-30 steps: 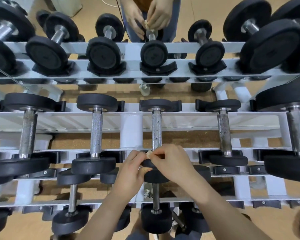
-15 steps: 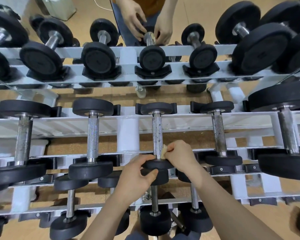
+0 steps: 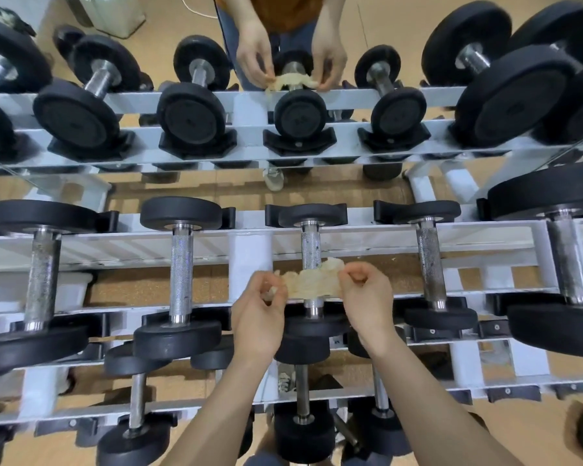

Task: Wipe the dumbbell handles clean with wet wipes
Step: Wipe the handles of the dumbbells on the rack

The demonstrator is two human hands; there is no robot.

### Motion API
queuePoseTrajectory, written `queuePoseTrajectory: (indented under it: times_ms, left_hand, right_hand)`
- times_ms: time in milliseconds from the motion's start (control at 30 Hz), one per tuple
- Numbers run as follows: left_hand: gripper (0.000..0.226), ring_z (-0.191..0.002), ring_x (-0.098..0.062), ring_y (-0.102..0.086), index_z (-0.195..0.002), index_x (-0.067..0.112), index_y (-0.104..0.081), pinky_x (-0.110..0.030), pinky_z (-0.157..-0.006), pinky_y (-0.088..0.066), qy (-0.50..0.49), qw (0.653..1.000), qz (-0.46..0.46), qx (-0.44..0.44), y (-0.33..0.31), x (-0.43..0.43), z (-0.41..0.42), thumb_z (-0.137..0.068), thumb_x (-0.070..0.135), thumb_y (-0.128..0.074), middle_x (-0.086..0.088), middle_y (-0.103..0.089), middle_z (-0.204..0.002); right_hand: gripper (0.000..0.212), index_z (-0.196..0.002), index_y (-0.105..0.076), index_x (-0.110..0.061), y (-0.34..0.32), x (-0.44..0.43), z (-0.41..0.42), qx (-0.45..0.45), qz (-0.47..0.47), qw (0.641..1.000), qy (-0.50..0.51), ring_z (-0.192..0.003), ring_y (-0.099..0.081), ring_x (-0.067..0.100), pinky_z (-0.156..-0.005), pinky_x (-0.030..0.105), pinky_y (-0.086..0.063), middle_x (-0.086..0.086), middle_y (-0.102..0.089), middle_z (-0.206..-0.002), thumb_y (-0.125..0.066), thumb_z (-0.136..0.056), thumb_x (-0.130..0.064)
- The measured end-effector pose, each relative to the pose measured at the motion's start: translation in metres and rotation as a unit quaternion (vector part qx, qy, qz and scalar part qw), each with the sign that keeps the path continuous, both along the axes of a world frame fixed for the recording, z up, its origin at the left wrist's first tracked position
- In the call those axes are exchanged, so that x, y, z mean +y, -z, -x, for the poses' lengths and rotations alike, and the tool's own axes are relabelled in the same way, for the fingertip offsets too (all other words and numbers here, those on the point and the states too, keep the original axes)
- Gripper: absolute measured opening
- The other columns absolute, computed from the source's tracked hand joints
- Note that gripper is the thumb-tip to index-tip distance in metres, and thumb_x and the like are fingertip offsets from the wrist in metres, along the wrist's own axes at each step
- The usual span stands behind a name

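A yellowish wet wipe (image 3: 308,284) is stretched across the knurled steel handle (image 3: 311,250) of the middle dumbbell on the top shelf of the white rack (image 3: 249,250). My left hand (image 3: 258,317) pinches the wipe's left end. My right hand (image 3: 366,301) pinches its right end. The wipe covers the lower part of the handle, just above the near black weight head (image 3: 312,327). The far head (image 3: 310,215) sits in its black cradle.
Neighbouring dumbbells lie left (image 3: 180,264) and right (image 3: 428,260) on the same shelf, with bigger ones at both ends. Smaller dumbbells (image 3: 302,398) fill the lower shelf under my arms. A wall mirror (image 3: 283,95) behind the rack reflects the rack and me.
The wipe was bunched at the handle's base in my right hand while my left hand lay on the weight head. Now both hands have pulled it out wide across the handle.
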State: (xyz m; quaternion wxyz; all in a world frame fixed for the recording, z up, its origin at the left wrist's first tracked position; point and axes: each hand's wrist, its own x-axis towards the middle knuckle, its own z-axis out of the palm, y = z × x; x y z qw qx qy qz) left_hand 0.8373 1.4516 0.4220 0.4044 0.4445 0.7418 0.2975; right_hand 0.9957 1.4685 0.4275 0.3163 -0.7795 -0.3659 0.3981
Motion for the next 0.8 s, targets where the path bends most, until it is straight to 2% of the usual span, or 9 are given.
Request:
queuePoseTrajectory:
  times_ms: [67,167,300,400,500,567,633,700,800]
  left_hand:
    - [0.018,-0.081,-0.005,-0.058,-0.081,0.031,-0.056,-0.007,-0.064,-0.04,0.024,0.998,-0.047,0.017,-0.001,0.003,-0.004,-0.092,0.019,-0.065,0.012,-0.062,-0.089]
    - [0.004,-0.087,-0.004,-0.059,-0.092,0.028,-0.072,-0.018,-0.079,-0.046,0.091,0.994,-0.048,0.04,0.005,0.004,-0.006,-0.089,0.028,-0.069,0.014,-0.061,-0.097]
    - [0.018,-0.075,0.008,-0.06,-0.103,0.022,-0.077,-0.002,-0.067,-0.041,0.054,0.998,0.008,-0.014,0.007,0.011,-0.019,-0.089,0.03,-0.069,0.009,-0.075,-0.094]
    - [0.017,-0.084,0.004,-0.06,-0.105,0.019,-0.076,0.004,-0.071,-0.037,-0.031,0.998,-0.017,-0.047,0.0,0.029,-0.033,-0.09,0.021,-0.069,0.012,-0.072,-0.098]
    - [0.015,-0.082,0.003,-0.061,-0.098,0.024,-0.077,-0.002,-0.072,-0.04,-0.026,0.996,-0.08,-0.039,-0.006,0.057,-0.041,-0.092,0.017,-0.064,0.018,-0.069,-0.091]
    - [0.016,-0.08,0.001,-0.061,-0.093,0.022,-0.077,-0.011,-0.073,-0.045,0.005,0.991,-0.13,0.011,-0.002,0.073,-0.04,-0.092,0.015,-0.063,0.014,-0.071,-0.089]
    - [0.016,-0.08,0.0,-0.058,-0.092,0.019,-0.077,-0.006,-0.073,-0.042,0.034,0.982,-0.175,0.06,0.005,0.078,-0.036,-0.09,0.01,-0.064,0.013,-0.07,-0.09]
    - [0.016,-0.082,0.001,-0.059,-0.096,0.018,-0.077,-0.001,-0.075,-0.038,0.044,0.983,-0.17,0.059,0.007,0.075,-0.034,-0.092,0.011,-0.063,0.015,-0.068,-0.094]
    - [0.021,-0.076,-0.009,-0.061,-0.09,0.015,-0.077,-0.016,-0.069,-0.041,0.015,0.997,-0.071,0.024,0.006,0.078,-0.035,-0.096,0.02,-0.057,0.011,-0.069,-0.084]
  right_hand:
    - [0.004,-0.094,-0.059,-0.022,0.007,0.004,0.004,-0.031,-0.043,0.999,0.015,-0.086,-0.061,0.015,-0.078,0.032,-0.054,-0.001,-0.062,-0.092,-0.06,-0.091,-0.019]
    - [0.01,-0.098,-0.066,-0.019,0.005,-0.012,0.017,-0.085,-0.057,0.99,-0.092,-0.085,-0.06,0.009,-0.077,0.026,-0.049,-0.004,-0.065,-0.094,-0.058,-0.094,-0.024]
    - [0.018,-0.095,-0.07,-0.017,0.01,-0.014,0.031,-0.09,-0.035,0.989,-0.115,-0.069,-0.061,0.017,-0.066,0.036,-0.048,0.0,-0.069,-0.075,-0.054,-0.096,-0.024]
    - [0.021,-0.086,-0.068,-0.016,0.01,0.005,0.04,-0.096,-0.086,0.989,-0.077,-0.061,-0.056,0.014,-0.06,0.037,-0.049,-0.001,-0.064,-0.066,-0.052,-0.098,-0.023]
    - [0.018,-0.096,-0.069,-0.018,0.005,0.035,0.051,-0.112,-0.134,0.983,-0.056,-0.064,-0.061,0.009,-0.061,0.029,-0.05,-0.004,-0.067,-0.071,-0.052,-0.098,-0.022]
    - [0.019,-0.091,-0.07,-0.016,0.005,0.05,0.053,-0.139,-0.166,0.976,-0.039,-0.063,-0.06,0.009,-0.06,0.025,-0.046,-0.004,-0.066,-0.071,-0.053,-0.098,-0.021]
    - [0.02,-0.095,-0.071,-0.014,0.007,0.052,0.051,-0.177,-0.199,0.962,-0.059,-0.072,-0.062,0.012,-0.067,0.027,-0.049,-0.002,-0.07,-0.081,-0.052,-0.098,-0.019]
    - [0.021,-0.106,-0.071,-0.01,0.01,0.045,0.05,-0.237,-0.225,0.939,-0.103,-0.088,-0.065,0.017,-0.081,0.029,-0.053,0.003,-0.072,-0.098,-0.054,-0.097,-0.017]
    - [0.024,-0.103,-0.068,-0.009,0.004,0.047,0.05,-0.276,-0.179,0.938,-0.114,-0.08,-0.064,0.021,-0.066,0.029,-0.048,0.005,-0.07,-0.088,-0.048,-0.1,-0.021]
